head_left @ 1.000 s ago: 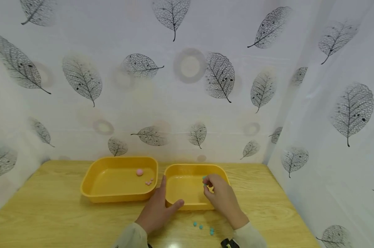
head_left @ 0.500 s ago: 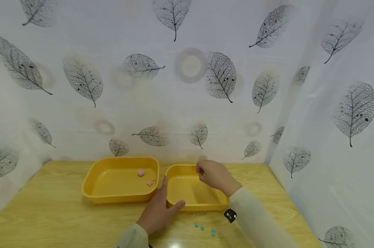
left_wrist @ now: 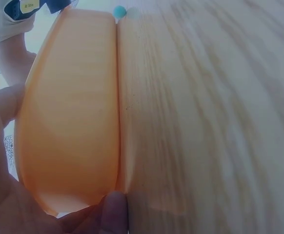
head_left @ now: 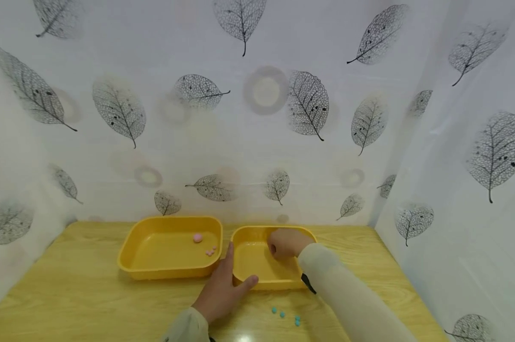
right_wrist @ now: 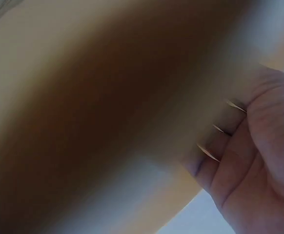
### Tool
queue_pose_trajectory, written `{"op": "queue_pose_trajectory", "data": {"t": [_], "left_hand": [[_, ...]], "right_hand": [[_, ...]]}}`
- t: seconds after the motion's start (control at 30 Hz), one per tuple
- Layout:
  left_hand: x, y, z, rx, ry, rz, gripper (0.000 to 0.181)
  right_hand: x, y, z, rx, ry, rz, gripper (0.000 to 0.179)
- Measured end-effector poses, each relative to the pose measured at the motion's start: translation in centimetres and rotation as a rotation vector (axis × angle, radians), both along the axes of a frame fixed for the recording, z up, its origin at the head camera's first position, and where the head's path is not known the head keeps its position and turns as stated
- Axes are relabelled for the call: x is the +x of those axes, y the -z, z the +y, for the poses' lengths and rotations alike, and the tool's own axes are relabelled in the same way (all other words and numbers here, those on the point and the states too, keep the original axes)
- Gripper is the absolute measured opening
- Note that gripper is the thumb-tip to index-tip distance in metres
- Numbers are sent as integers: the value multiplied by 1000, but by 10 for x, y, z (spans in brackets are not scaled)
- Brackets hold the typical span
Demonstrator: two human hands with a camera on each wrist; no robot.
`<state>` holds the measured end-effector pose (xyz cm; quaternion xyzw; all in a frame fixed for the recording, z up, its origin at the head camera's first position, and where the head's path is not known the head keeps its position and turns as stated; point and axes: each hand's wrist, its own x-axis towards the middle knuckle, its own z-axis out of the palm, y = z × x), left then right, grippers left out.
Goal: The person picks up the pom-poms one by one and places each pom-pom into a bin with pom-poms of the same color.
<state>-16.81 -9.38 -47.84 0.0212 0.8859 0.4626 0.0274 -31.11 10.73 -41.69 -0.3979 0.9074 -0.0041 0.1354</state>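
Observation:
My left hand (head_left: 220, 287) holds the near left corner of the right-hand yellow tray (head_left: 267, 286), thumb over the front rim and index finger along the left side. In the left wrist view, its thumb (left_wrist: 8, 105) crosses the tray's rim, with a fingertip (left_wrist: 113, 209) low by the base. My right hand (head_left: 285, 243) reaches inside this tray near the back, knuckles up and fingers curled. I cannot tell whether anything is between its fingertips. Several small turquoise balls (head_left: 282, 314) lie on the table in front; one ball (left_wrist: 120, 11) shows in the left wrist view.
A second yellow tray (head_left: 167, 274) stands to the left, with a pink ball (head_left: 197, 238) and a cluster of small pink balls (head_left: 210, 252) inside. The wooden table (head_left: 90, 308) ends at a leaf-printed white curtain (head_left: 223, 142) behind and at the right.
My right hand lifts from the tray's right side to its back rim, then drops lower inside near the back. The left hand keeps its place on the tray. The view shifts slightly.

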Motion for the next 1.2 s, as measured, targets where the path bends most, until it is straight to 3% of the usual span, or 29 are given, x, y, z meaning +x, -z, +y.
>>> {"op": "queue_pose_trajectory", "data": {"t": [0.17,0.37,0.5,0.6,0.8,1.03,1.2], "left_hand": [[0,-2,0,-8,-2,0,113],[2,-6,3,2,2,-10,112],[3,-6,3,4,4,-30,113],[2,-5,2,-5,-5,-44,113],[1,-2,4,-19,-18,-59,114],[2,-5,3,-24,-4,-59,115],[0,-4,4,-25,-9,-51,115]], "right_hand": [[2,4,-1,19,2,51,48],[3,3,7,10,37,10,35],[7,-11,21,-92,77,-33,12],[15,-23,32,-222,95,-33,6],[43,-33,55,-406,181,14,5],[92,-14,71,-706,229,-48,3],[113,-4,76,-662,182,-38,5]]}}
